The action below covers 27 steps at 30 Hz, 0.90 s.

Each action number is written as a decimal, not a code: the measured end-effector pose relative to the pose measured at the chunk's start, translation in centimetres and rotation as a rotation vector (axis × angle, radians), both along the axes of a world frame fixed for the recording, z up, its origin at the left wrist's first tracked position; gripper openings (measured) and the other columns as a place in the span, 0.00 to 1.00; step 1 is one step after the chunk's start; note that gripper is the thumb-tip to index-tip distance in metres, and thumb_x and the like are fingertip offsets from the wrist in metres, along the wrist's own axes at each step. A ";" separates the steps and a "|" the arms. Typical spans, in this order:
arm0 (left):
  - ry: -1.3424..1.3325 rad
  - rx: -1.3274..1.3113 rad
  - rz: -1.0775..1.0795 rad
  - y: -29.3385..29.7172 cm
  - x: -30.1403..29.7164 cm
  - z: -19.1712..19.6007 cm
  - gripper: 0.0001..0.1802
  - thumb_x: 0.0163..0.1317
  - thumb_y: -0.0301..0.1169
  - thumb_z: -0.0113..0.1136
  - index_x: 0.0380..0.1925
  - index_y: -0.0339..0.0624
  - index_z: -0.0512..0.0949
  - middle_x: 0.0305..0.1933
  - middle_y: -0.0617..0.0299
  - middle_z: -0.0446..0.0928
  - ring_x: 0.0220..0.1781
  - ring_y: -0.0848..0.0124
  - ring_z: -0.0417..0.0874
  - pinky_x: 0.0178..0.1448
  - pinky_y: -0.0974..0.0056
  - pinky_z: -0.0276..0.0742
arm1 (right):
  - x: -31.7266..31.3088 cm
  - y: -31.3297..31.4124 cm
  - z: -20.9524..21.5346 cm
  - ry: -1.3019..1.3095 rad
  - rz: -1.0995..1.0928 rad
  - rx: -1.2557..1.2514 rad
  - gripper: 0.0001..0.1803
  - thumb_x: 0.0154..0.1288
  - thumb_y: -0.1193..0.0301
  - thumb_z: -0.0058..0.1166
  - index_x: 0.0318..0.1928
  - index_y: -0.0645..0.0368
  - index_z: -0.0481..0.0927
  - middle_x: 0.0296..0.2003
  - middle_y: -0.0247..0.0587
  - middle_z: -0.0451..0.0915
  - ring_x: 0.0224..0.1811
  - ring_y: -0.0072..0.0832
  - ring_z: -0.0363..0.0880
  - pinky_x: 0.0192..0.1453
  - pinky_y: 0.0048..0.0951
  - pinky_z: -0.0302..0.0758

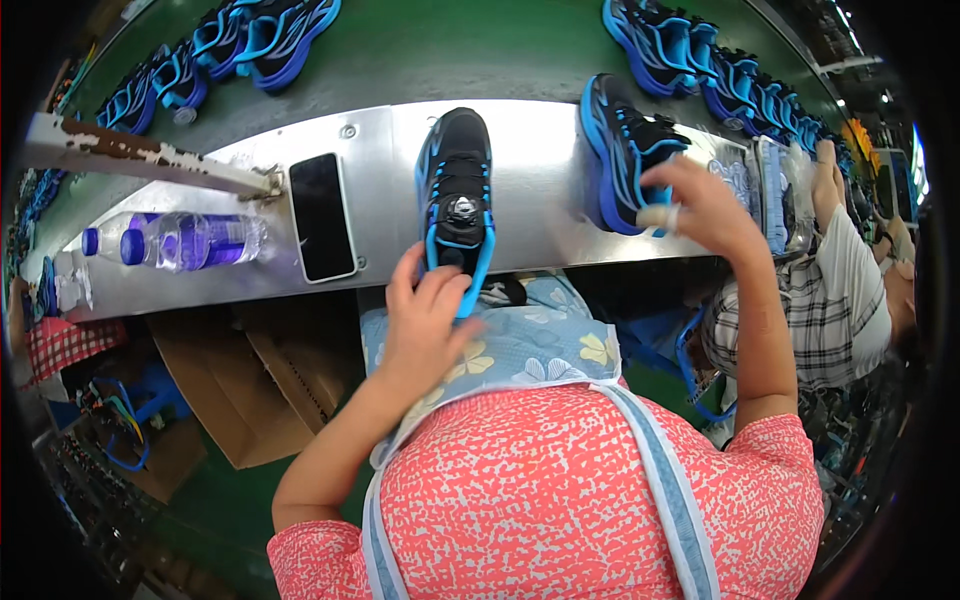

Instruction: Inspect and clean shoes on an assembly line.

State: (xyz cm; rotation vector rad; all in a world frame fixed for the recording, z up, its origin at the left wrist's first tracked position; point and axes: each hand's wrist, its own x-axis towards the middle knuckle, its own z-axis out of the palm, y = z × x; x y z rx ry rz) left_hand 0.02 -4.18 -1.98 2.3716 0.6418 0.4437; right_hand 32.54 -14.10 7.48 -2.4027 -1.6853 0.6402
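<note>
Left to right: two clear water bottles (190,241) lie on the metal surface (540,150), with a dark phone (322,217) face-up beside them. Left hand (428,318) is closed around the heel end of a black-and-blue shoe (457,200), which sits upright, toe pointing away, at the near edge. Right hand (700,205) has fingers curled onto a second black-and-blue shoe (625,150) lying on its side; taped fingertip visible.

Step looks like picking up a pair off the surface. Next move probably needs the tipped right shoe gripped firmly and lifted clear without knocking the row of shoes (700,60) behind on the green belt.

Hard to tell: right-hand grip point is blocked by the hand itself. Co-worker at far right is distorted by the lens rim.
</note>
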 end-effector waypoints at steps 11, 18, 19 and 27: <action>-0.121 0.106 0.132 3.8 4.3 4.9 0.17 0.56 0.23 0.54 0.47 0.36 0.75 0.49 0.48 0.75 0.54 0.50 0.74 0.59 0.55 0.67 | -12.6 0.7 -4.9 0.480 0.063 0.340 0.19 0.56 0.58 0.61 0.36 0.63 0.78 0.33 0.51 0.69 0.38 0.47 0.72 0.43 0.41 0.72; 0.010 -0.487 0.039 3.3 6.8 0.0 0.20 0.60 0.30 0.54 0.53 0.37 0.72 0.46 0.47 0.77 0.48 0.52 0.77 0.52 0.57 0.72 | -3.5 1.3 -0.9 0.559 0.062 0.204 0.21 0.52 0.68 0.65 0.49 0.56 0.78 0.37 0.34 0.80 0.32 0.27 0.75 0.40 0.28 0.73; 0.012 -0.442 -0.011 3.6 7.3 0.3 0.19 0.60 0.31 0.54 0.51 0.37 0.73 0.44 0.47 0.77 0.48 0.49 0.76 0.53 0.54 0.70 | -2.6 1.8 -0.9 0.517 -0.056 0.014 0.27 0.50 0.68 0.66 0.53 0.54 0.75 0.41 0.33 0.78 0.32 0.27 0.72 0.39 0.28 0.72; -0.068 -0.541 0.306 4.2 9.0 -1.8 0.08 0.60 0.29 0.54 0.32 0.34 0.75 0.23 0.50 0.75 0.27 0.56 0.78 0.34 0.55 0.71 | -5.2 4.0 -4.6 0.264 0.550 0.135 0.25 0.50 0.69 0.62 0.52 0.49 0.73 0.36 0.44 0.74 0.37 0.45 0.77 0.40 0.40 0.74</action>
